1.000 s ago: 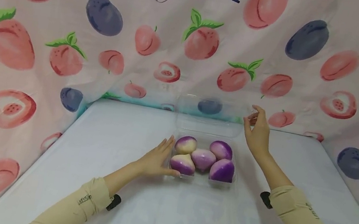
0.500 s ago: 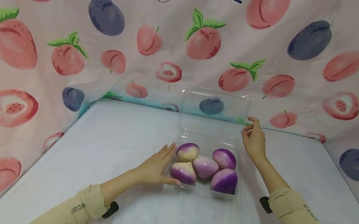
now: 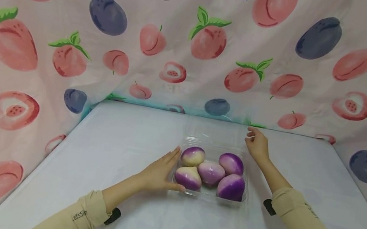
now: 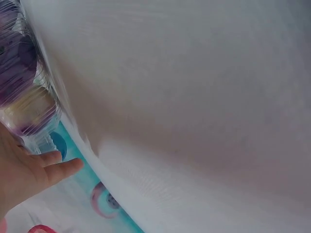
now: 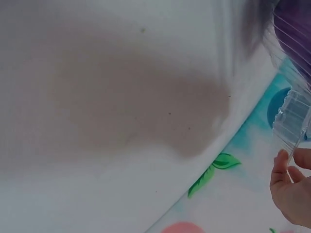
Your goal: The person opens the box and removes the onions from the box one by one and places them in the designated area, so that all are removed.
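A clear plastic clamshell box (image 3: 210, 197) lies open on the table, its lid (image 3: 214, 130) raised at the far side. Several purple-and-cream turnips (image 3: 211, 173) sit inside the base. My left hand (image 3: 158, 171) rests against the box's left side, fingers straight along it and thumb at the front corner. At the lid's right edge is my right hand (image 3: 258, 146); in the right wrist view its thumb and finger (image 5: 280, 167) pinch the clear plastic rim (image 5: 291, 119). The left wrist view shows my left fingers (image 4: 63, 171) extended beside the box.
A white cloth (image 3: 125, 129) covers the table. Behind it hangs a pink fruit-print curtain (image 3: 182, 24), close to the raised lid. Dark wrist cameras (image 3: 113, 216) are worn on both sleeves.
The box has slid slightly toward me. My right hand has come down and nearer, and the lid it holds has changed its tilt. My left hand has stayed at the box's side.
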